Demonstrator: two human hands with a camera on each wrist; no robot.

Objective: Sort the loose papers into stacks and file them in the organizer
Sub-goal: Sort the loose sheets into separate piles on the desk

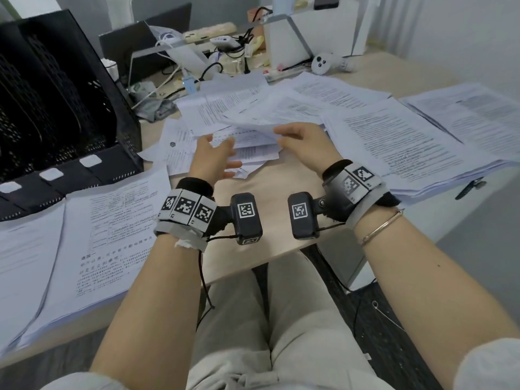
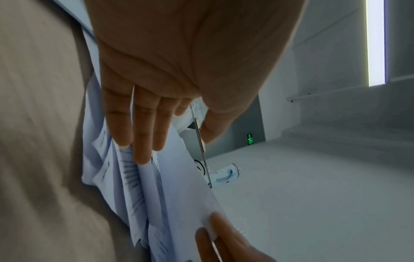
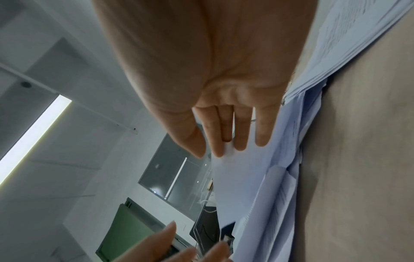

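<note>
Both forearms reach forward. The right hand point(image 1: 302, 142) pinches a white printed paper sheet point(image 1: 253, 122) lifted off the loose pile at twelve o'clock; the left hand point(image 1: 212, 159) is spread, fingers straight. The black mesh organizer point(image 1: 56, 108) stands at ten o'clock on the tan wooden bench point(image 1: 281, 175).

I see bare pale wooden desk point(image 1: 270, 175) only in front of my wrists (a narrow strip), hemmed by loose white printed sheets point(image 1: 281, 114) ahead and rightward and the black mesh file organizer point(image 1: 56, 108) leftward.
</note>
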